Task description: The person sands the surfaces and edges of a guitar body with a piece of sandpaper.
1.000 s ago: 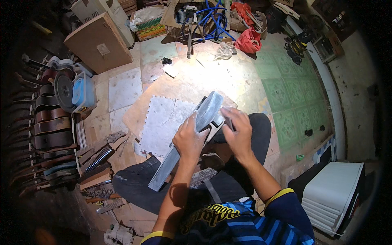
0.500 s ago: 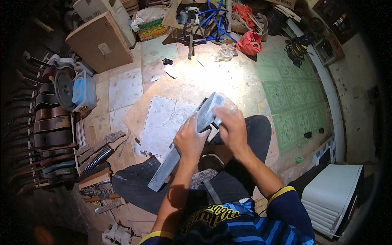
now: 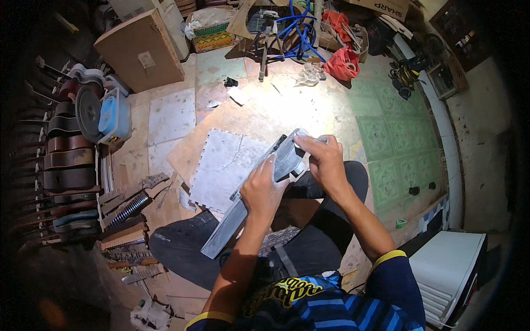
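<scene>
A long grey bar, coated in dust and shaped like a guitar neck with a broader far end, slants from above my left thigh up to the right. My left hand is closed round its middle, fingers over the far side. At the broad far end, my right hand is closed, with thumb and bent fingers pressed against the surface. Whatever lies under those fingertips is too hidden to make out. Below the hands, between my crossed legs, part of a rough grey surface shows.
A pale mat with a toothed edge lies on a board in front of me. Guitar bodies line the left side, near wooden necks and files. A cardboard box, blue hose and red bag are farther back. A white appliance stands right.
My right hand, blurred at the bar's far end before, now shows sharply and slightly to the right. The left hand keeps its hold. The whole view has shifted a little.
</scene>
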Motion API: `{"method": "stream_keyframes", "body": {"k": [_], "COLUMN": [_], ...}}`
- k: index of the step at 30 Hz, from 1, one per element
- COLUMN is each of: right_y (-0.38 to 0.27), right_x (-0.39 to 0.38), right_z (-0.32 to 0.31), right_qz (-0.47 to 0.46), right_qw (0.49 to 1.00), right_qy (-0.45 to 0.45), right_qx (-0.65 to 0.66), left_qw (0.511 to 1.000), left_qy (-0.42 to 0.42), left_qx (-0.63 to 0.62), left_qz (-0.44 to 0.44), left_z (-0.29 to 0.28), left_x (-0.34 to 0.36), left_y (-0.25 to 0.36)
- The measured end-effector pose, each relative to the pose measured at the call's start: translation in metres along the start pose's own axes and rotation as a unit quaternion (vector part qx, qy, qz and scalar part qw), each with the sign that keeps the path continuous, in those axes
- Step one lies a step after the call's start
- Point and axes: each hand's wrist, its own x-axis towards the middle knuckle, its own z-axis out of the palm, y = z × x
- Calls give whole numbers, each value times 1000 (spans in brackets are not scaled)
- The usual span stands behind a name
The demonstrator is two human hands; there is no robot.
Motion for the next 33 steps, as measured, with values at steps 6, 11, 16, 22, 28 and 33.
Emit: {"method": "stream_keyframes", "body": {"k": [6, 11, 16, 22, 28, 33], "right_y": [5, -27, 30, 10, -34, 30], "right_x": [4, -8, 7, -14, -12, -6], "right_z": [-1, -8, 5, 7, -20, -10], "right_qz": [-52, -110, -20, -76, -53, 11], "right_qw": [997, 992, 999, 992, 991, 999], "right_qy": [-45, -57, 15, -30, -36, -36], "right_qx": [-18, 31, 26, 91, 116, 0], "left_qw": [1000, 998, 998, 998, 1000, 997], "left_qy": [-8, -55, -59, -51, -21, -67], "left_qx": [18, 29, 9, 31, -8, 3], "left_qz": [1, 19, 26, 29, 15, 46], "left_z": [5, 5, 2, 9, 4, 0], "left_x": [-7, -14, -11, -10, -12, -15], "left_y": [1, -13, -6, -11, -8, 1]}}
